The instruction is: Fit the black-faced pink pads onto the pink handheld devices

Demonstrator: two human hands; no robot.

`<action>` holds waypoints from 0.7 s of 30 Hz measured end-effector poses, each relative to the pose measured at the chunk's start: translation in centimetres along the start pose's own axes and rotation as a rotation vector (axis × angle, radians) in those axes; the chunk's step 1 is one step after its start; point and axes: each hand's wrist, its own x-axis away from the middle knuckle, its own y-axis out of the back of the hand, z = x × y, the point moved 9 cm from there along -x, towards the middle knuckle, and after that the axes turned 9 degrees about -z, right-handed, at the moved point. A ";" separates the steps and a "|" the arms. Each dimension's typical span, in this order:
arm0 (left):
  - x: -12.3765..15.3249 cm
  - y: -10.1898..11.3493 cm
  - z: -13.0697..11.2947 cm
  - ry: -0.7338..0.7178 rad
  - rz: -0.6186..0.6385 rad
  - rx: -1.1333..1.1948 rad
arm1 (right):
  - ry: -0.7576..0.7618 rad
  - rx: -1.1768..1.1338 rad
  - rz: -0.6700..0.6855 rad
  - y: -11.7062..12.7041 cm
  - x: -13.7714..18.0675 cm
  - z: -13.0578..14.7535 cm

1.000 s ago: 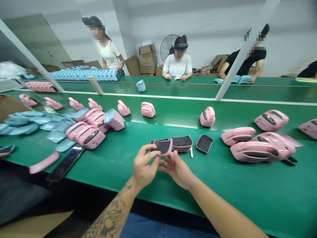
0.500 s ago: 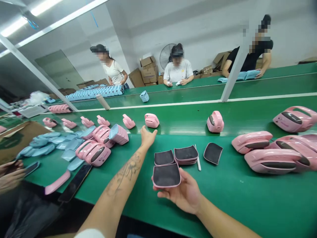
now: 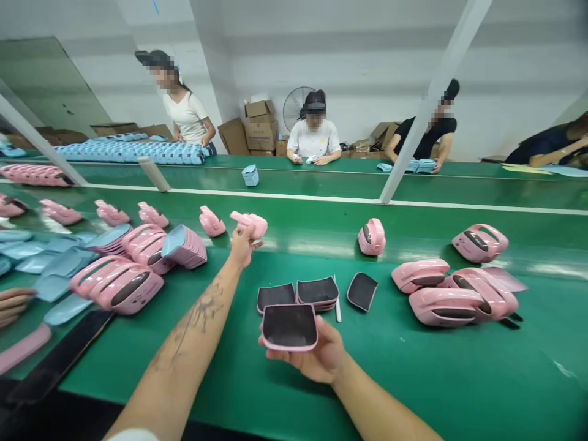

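Out over the far strip of the table, my left hand (image 3: 242, 248) has its fingers closed round the lower side of a pink plastic housing (image 3: 255, 225) with a loop handle. Nearer to me, my right hand (image 3: 326, 358) holds a curved panel (image 3: 290, 326) with a dark face and pink rim, thumb at its right edge and fingers underneath. Just beyond it lie a similar dark panel (image 3: 275, 297) and a small stack of panels (image 3: 316, 291). A white pen-like stick (image 3: 338, 300) rests beside the stack, and another panel (image 3: 362, 291) lies to its right.
Pink housings (image 3: 445, 297) cluster at right; more pink housings (image 3: 122, 285) stand left beside stacked panels (image 3: 186, 245) and loose blue pieces (image 3: 64, 269). A neighbour's hand (image 3: 16, 306) is at far left. A slanted post (image 3: 413, 138) rises beyond, with co-workers behind.
My left hand has reached the pink housing, closed on it and tilted it. My right hand still holds the panel. The camera view has turned right and levelled.
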 end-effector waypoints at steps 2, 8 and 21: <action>4.7 2.5 -1.1 0.034 -0.004 0.055 | 0.057 0.028 -0.048 0.2 0.4 0.8; 22.0 6.3 -0.7 0.232 0.037 0.346 | 0.376 0.335 -0.344 1.5 2.7 3.7; 30.1 3.1 1.4 0.163 0.393 0.203 | 0.385 1.111 -0.733 2.5 7.6 -1.5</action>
